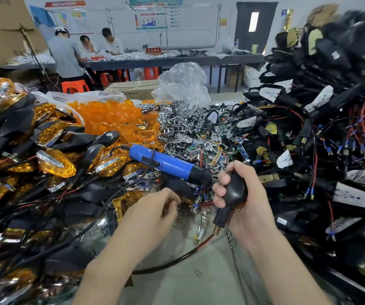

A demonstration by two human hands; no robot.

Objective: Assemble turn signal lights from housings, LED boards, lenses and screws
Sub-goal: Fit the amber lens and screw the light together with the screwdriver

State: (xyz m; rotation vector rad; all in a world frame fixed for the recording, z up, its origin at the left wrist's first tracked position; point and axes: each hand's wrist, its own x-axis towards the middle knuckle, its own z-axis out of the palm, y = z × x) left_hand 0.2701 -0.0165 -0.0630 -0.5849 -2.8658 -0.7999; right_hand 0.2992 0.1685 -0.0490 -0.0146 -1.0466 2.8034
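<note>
Right hand (241, 194) is wrapped firmly around a black housing (234, 192), fingers curled over its rounded body, the stem and brass-coloured end poking down out of the fist with a red-and-black wire (177, 258) trailing off across the grey table (210, 282). Left hand (157, 210) sits just beside it, fingers bunched and pinched together at the tips; whether anything is caught between them is too blurred to tell. Right above both hands lies the blue electric screwdriver (166, 162), resting on the clutter with its black nose pointing at the held housing. To the left, a heap of finished lights (51, 161) with amber lenses and black bodies. Further back, a mound of loose orange lenses (111, 117), then a glittering pile of chrome reflector pieces (177, 119) next to it. On the right, a tall tangle of black housings with wires (320, 128). A clear plastic bag (183, 84) stands behind the chrome pile
</note>
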